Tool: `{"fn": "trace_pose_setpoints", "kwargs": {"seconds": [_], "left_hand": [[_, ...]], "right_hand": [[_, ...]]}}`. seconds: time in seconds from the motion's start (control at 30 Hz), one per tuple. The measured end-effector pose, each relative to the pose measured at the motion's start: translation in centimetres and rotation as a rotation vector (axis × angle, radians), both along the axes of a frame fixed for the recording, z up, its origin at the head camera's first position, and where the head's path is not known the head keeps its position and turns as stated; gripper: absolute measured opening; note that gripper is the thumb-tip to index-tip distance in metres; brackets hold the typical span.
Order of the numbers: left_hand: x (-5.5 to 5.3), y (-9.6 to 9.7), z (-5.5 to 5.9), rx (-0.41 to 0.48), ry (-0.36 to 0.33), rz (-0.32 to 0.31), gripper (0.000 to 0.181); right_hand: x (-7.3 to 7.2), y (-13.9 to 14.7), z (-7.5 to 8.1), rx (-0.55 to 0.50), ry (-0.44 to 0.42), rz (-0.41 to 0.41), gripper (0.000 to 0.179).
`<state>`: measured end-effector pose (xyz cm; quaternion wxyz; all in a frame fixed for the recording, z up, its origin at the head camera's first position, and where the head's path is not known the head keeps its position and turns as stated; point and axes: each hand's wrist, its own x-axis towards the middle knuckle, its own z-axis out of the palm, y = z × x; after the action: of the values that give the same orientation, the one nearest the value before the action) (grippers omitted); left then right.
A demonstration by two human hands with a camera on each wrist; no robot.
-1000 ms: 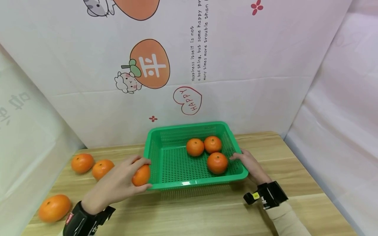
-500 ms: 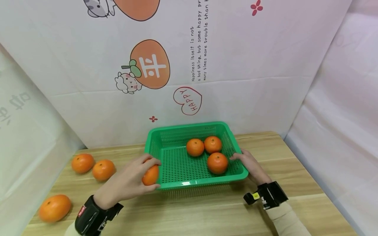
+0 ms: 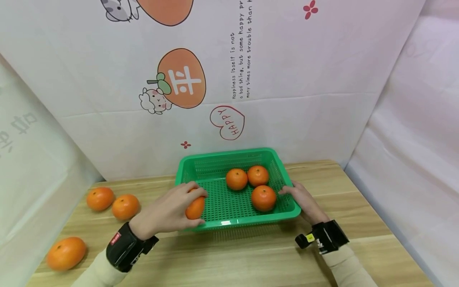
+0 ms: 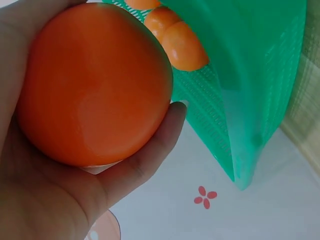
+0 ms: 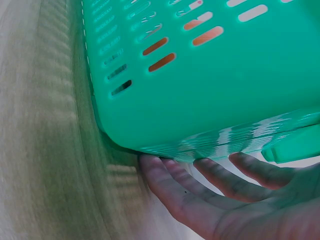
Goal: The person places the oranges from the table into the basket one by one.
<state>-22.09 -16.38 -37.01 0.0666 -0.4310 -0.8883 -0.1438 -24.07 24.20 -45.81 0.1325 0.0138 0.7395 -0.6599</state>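
My left hand (image 3: 166, 209) grips a mandarin orange (image 3: 195, 208) over the left front part of the green plastic basket (image 3: 251, 220). The left wrist view shows the fruit (image 4: 95, 85) large in the palm, thumb and fingers curled round it. Three more mandarins lie in the basket's right half, among them a front one (image 3: 263, 198). My right hand (image 3: 306, 203) holds the basket's right side, thumb over the rim. In the right wrist view its fingers (image 5: 220, 177) press the outer wall from outside.
On the wooden table (image 3: 229, 259), three loose mandarins lie at the left: a near one (image 3: 66, 253), and two farther back, one (image 3: 100, 199) beside the other (image 3: 125, 207). A printed white cloth (image 3: 287, 119) stands upright behind the basket; white sheets flank both sides.
My left hand has moved right with the mandarin, from the basket's left edge to over its inside. My right hand and the basket have stayed put.
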Motion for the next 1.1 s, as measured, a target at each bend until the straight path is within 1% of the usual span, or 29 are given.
{"fn": "trace_pose_setpoints", "kwargs": {"seconds": [0.2,0.5,0.63,0.87,1.1], "left_hand": [[-0.8,0.6,0.2,-0.004,-0.001,-0.035,0.054],[-1.7,1.5,0.6,-0.034,0.005,-0.072,0.054],[-2.0,2.0,0.8,-0.060,0.006,-0.080,0.054],[-2.2,2.6,0.8,-0.091,0.012,-0.089,0.055],[-3.0,3.4,0.9,-0.112,0.035,-0.099,0.053]], "right_hand": [[-0.1,-0.1,0.0,-0.001,0.001,-0.004,0.070],[-0.1,-0.2,0.1,0.003,0.001,-0.006,0.071],[0.0,-0.1,0.0,0.005,-0.003,-0.009,0.071],[0.0,-0.1,0.0,0.014,-0.016,-0.019,0.073],[0.0,-0.1,0.0,0.020,-0.016,-0.020,0.072]]}}
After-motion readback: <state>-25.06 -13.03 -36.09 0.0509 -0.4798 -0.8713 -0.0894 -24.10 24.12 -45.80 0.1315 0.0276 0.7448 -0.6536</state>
